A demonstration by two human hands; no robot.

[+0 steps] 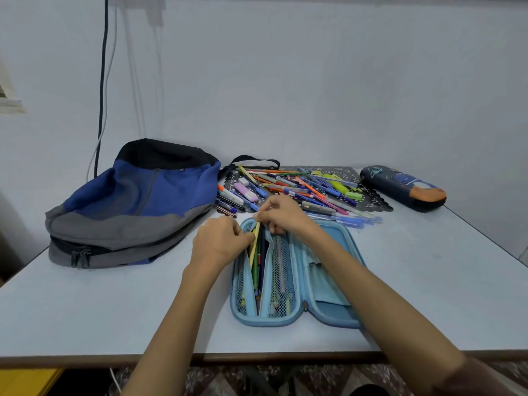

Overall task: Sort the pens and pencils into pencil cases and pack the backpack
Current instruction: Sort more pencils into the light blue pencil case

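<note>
Looking like a home room: table (428,295) sitting against a bare wall (314,81), cable (103,81) hanging at eleven o'clock, patterned floor (228,380) showing at six.

no readable text in view. pen pile (297,192): faint print on a few barrels, e.g. the grey marker (315,208) and the white marker with orange cap (232,195), too blurred to make out. dark pencil case (403,187): graphics only, no letters resolvable. backpack (137,201): small tag by the top zip, unreadable. light blue pencil case (328,310) and the yellow pencil (255,244) in it: no imprint can be made out.
</note>
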